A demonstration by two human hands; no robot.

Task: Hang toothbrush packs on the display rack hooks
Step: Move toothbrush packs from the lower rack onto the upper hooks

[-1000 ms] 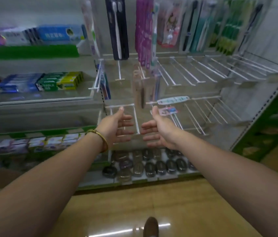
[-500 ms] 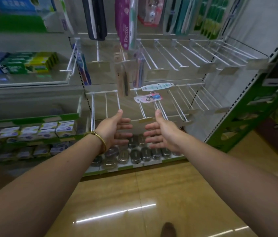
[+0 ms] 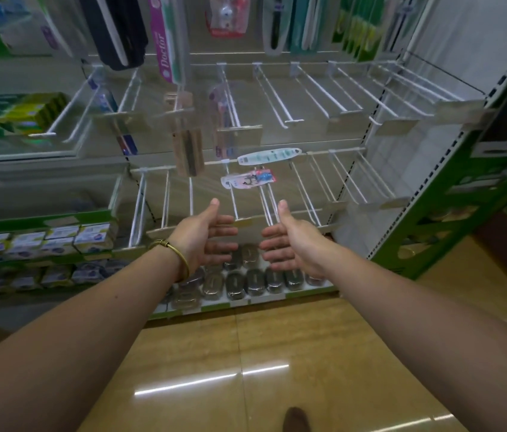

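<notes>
Just above left grip [image 3: 203, 240] and right grip [image 3: 292, 243] lie toothbrush packs [image 3: 247, 179].

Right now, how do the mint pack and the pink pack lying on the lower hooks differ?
The mint pack is pale green and white; the pink pack is pink with red and blue print. The mint pack looks longer and slimmer, the pink pack shorter and broader. The mint pack lies further back by the rail, the pink pack nearer the hook tips. Both lie sideways across the lower hooks rather than hanging.
</notes>
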